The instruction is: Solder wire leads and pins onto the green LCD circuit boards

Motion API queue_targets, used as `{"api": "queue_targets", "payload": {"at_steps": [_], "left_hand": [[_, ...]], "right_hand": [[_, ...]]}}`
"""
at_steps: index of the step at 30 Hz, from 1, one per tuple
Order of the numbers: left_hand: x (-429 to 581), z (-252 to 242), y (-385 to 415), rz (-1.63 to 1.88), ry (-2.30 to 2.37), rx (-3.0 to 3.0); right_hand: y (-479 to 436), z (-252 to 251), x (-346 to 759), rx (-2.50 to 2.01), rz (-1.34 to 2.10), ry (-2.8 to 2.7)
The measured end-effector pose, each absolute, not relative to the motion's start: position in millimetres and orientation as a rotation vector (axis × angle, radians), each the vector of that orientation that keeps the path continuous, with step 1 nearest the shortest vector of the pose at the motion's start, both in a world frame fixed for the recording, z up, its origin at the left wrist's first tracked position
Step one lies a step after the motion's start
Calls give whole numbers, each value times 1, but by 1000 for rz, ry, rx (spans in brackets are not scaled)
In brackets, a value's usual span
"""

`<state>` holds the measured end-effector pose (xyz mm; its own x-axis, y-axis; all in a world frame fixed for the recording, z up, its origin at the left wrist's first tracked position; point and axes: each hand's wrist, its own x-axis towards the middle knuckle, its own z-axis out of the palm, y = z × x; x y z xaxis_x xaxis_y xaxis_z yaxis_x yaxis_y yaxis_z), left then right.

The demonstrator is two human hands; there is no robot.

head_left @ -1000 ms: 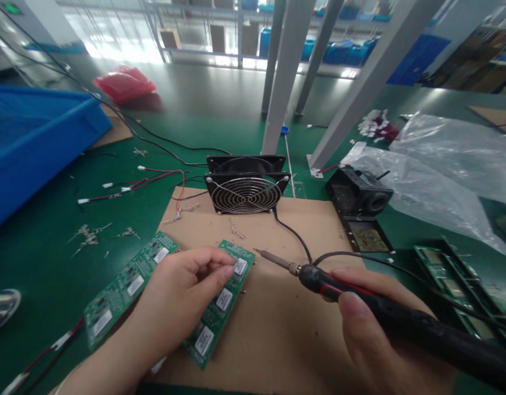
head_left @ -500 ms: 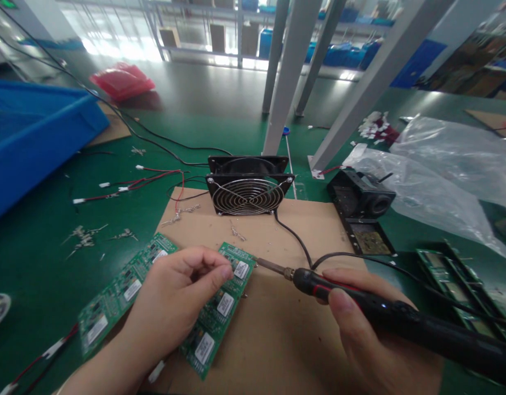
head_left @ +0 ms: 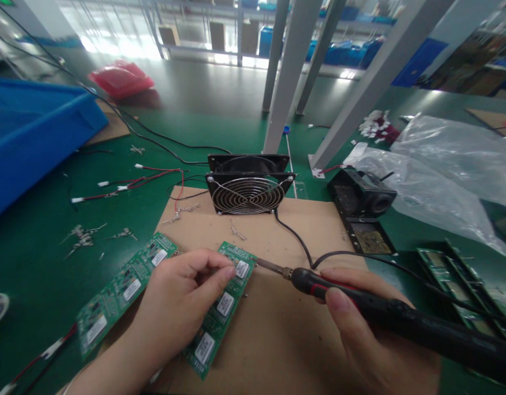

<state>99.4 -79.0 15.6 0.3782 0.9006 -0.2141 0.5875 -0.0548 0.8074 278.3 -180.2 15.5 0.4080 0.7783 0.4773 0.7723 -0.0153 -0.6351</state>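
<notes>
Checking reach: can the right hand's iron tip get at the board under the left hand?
Likely yes: the right hand has the soldering iron tip at the board edge beside the left hand; nothing between.

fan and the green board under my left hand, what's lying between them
In the head view, mostly bare cardboard mat lies between the fan and the circuit board, with one small scrap of wire bits on it.

A green circuit board (head_left: pixel 214 325) with white labels lies flat on brown cardboard (head_left: pixel 285 340), running from 7 to 1 o'clock. A black-and-red soldering iron (head_left: pixel 384 316) points toward 10 o'clock, its metal tip seemingly touching the board's far right edge.
</notes>
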Motion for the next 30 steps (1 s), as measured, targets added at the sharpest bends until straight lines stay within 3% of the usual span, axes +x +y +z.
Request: {"api": "queue_targets", "payload": {"at_steps": [30], "left_hand": [[101, 13, -79, 531, 1271, 1866]], "right_hand": [[-184, 14, 281, -1790, 44, -1392]]}}
